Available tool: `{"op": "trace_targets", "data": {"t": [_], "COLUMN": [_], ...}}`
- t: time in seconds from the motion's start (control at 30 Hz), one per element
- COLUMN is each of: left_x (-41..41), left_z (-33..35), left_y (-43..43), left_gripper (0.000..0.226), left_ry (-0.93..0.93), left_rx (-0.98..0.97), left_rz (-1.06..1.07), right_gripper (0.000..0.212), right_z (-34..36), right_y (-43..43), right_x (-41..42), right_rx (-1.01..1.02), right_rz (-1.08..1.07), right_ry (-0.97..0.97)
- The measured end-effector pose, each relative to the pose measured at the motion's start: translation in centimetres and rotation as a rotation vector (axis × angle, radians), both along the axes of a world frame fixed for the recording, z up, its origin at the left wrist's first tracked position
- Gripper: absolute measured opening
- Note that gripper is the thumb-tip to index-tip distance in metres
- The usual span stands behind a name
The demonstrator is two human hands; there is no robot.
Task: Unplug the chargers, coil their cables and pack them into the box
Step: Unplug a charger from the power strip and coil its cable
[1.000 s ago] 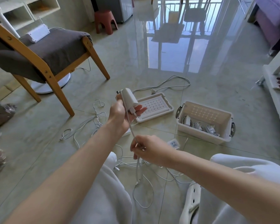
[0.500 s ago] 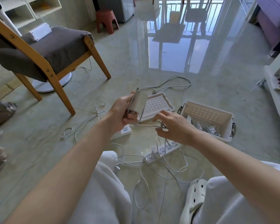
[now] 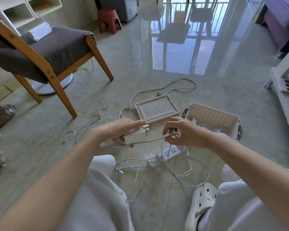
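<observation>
Glossy floor tiles (image 3: 140,67) underfoot, the left hand (image 3: 117,130) grips a white rectangular charger brick (image 3: 135,138); the right hand (image 3: 182,132) pinches its thin white cable (image 3: 154,140), likely limp and light, best held near the brick. Beyond sits the open white plastic box (image 3: 212,114).

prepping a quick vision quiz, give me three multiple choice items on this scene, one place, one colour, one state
1. Where is the lid relative to the storage box?
A) closing it B) on the floor to its left C) inside it
2. What colour is the plastic stool?
A) red B) blue C) green
3. What is the left hand doing?
A) lying flat on the floor B) holding the white charger C) reaching into the box

1 B: the lid lies on the tiles beside the open box.
2 A: the stool is plainly red.
3 B: it grips the charger while the right hand pinches the cable.
</observation>
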State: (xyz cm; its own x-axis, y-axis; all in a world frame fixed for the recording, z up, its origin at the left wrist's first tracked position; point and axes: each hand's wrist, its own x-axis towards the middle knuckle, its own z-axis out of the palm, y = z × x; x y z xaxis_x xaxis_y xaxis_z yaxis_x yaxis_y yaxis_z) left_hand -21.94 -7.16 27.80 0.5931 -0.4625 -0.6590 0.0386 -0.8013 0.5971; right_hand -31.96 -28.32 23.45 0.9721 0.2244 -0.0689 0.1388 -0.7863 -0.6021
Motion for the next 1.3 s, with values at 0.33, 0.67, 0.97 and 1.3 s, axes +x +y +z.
{"op": "trace_targets", "data": {"t": [0.33, 0.67, 0.97, 1.3], "left_x": [-0.6, -0.4, -1.4, -0.5], "left_z": [-0.2, 0.3, -0.7, -1.6], "left_y": [0.4, -0.9, -2.2, -2.4], "left_gripper": [0.045, 0.04, 0.044, 0.031], "left_ry": [0.019, 0.083, 0.049, -0.659], "left_rx": [-0.091, -0.419, -0.352, -0.095], "left_rz": [-0.169, 0.111, -0.075, -0.286], "right_gripper": [0.016, 0.025, 0.014, 0.027], "right_z": [-1.1, -1.2, 0.9, 1.3], "right_y": [-1.6, -0.4, 1.5, 2.6], "right_x": [-0.3, -1.0, -0.2, -0.4], "right_rx": [0.055, -0.134, 0.105, -0.208], "right_rz": [-0.097, -0.035, -0.107, -0.31], "right_ry": [0.046, 0.002, 0.02, -0.127]}}
